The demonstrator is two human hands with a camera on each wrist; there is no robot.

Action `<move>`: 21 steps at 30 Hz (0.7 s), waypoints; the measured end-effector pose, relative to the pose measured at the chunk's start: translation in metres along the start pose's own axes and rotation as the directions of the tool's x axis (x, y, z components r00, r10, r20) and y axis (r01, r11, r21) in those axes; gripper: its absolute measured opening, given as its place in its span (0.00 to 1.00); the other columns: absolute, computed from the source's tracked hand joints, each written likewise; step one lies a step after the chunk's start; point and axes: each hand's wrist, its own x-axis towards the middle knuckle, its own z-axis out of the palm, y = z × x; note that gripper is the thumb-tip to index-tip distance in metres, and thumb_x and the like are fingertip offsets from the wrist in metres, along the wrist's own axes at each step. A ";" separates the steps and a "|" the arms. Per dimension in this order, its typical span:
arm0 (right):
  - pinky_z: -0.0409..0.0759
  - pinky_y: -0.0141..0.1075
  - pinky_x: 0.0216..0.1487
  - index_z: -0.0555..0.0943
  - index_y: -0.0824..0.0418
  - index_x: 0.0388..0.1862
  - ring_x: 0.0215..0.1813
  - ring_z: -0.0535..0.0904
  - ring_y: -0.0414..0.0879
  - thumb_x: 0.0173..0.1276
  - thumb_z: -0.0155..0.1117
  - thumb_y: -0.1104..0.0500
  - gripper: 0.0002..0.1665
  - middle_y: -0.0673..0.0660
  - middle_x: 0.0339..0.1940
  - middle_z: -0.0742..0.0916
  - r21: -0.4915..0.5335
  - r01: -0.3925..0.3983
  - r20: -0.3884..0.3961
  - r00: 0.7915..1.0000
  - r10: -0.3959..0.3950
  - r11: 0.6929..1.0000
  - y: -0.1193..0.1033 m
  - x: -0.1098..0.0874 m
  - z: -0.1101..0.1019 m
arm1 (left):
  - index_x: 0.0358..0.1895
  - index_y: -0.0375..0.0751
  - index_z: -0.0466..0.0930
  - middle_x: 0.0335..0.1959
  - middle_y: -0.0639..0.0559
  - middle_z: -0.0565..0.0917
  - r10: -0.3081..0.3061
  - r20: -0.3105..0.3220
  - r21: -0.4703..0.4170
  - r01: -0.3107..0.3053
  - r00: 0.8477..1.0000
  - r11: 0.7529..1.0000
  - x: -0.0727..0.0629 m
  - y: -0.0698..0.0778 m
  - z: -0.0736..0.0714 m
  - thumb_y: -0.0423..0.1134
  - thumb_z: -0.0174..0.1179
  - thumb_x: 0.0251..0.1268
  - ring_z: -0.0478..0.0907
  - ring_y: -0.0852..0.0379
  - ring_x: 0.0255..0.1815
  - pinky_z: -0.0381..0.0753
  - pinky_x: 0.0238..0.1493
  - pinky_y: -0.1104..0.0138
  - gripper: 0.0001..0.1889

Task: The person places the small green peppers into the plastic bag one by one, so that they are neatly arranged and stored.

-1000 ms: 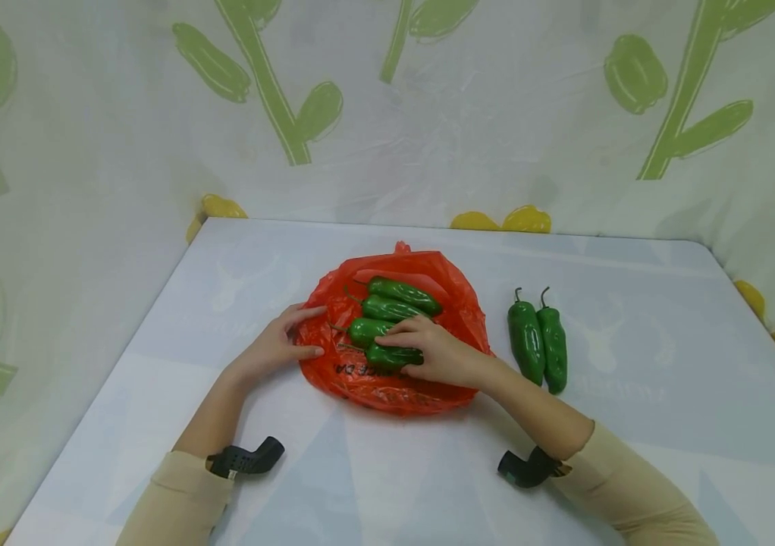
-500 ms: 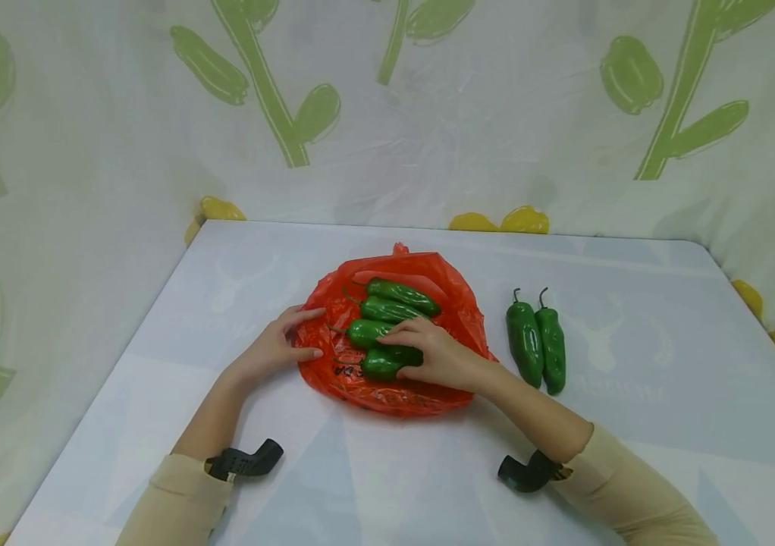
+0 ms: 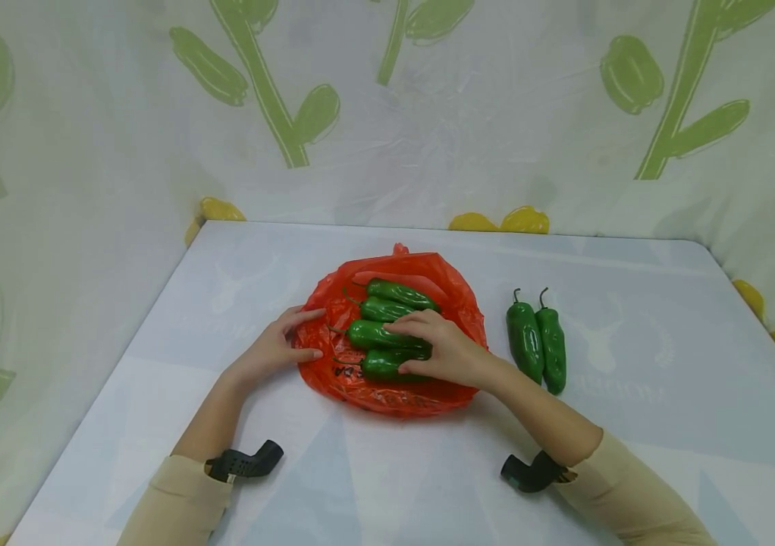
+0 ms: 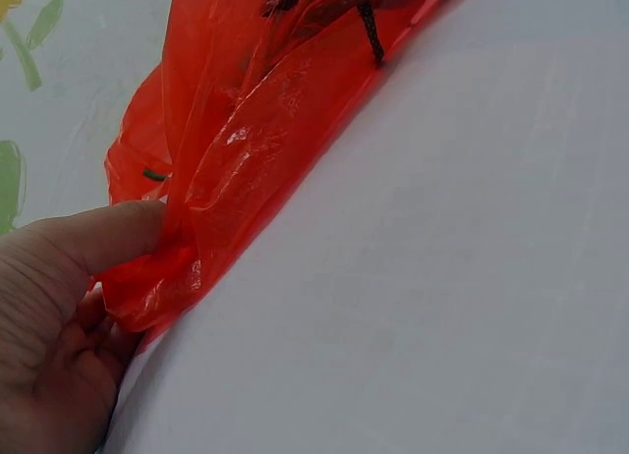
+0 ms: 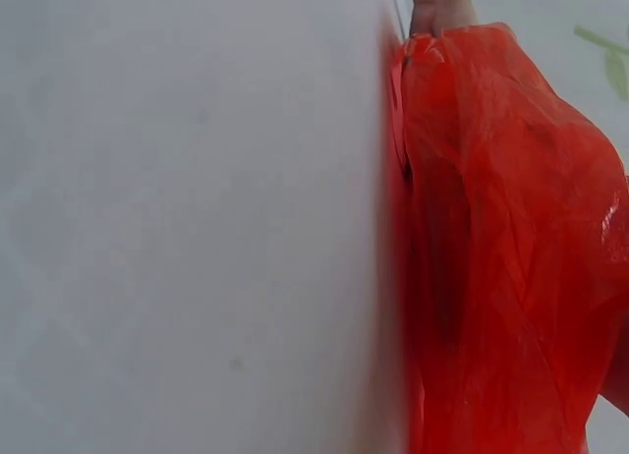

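Note:
A red plastic bag (image 3: 360, 398) lies spread with its mouth upward, several green peppers side by side in it. My left hand (image 3: 271, 350) holds the bag's left rim; the left wrist view shows the thumb (image 4: 113, 233) over the red film and the fingers beneath. Above the bag's right half, my right hand (image 3: 452, 353) has its fingers spread and loosely bent. Its fingertips are right at the two nearer peppers, the nearest pepper (image 3: 384, 365) and the one behind it (image 3: 374, 334). The right wrist view mostly shows the bag's outer side (image 5: 521, 238).
Two more green peppers, a left one (image 3: 525, 337) and a right one (image 3: 553, 345), lie together on the white table (image 3: 633, 409), right of the bag. Behind the table hangs a pale curtain (image 3: 497, 129) printed with green leaves.
The nearest pepper has shifted slightly toward me and lies beside the others. My right hand has since drawn back a little to the right, uncovering more of the two nearer peppers. The left hand stays put.

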 end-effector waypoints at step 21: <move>0.79 0.49 0.54 0.74 0.65 0.62 0.61 0.71 0.53 0.51 0.76 0.61 0.38 0.59 0.58 0.79 0.002 -0.007 -0.132 0.991 0.007 1.000 0.003 -0.023 -0.027 | 0.68 0.45 0.66 0.72 0.41 0.56 -0.004 -0.008 -0.004 0.004 1.000 1.000 0.001 -0.001 0.001 0.39 0.66 0.56 0.49 0.40 0.73 0.56 0.68 0.42 0.34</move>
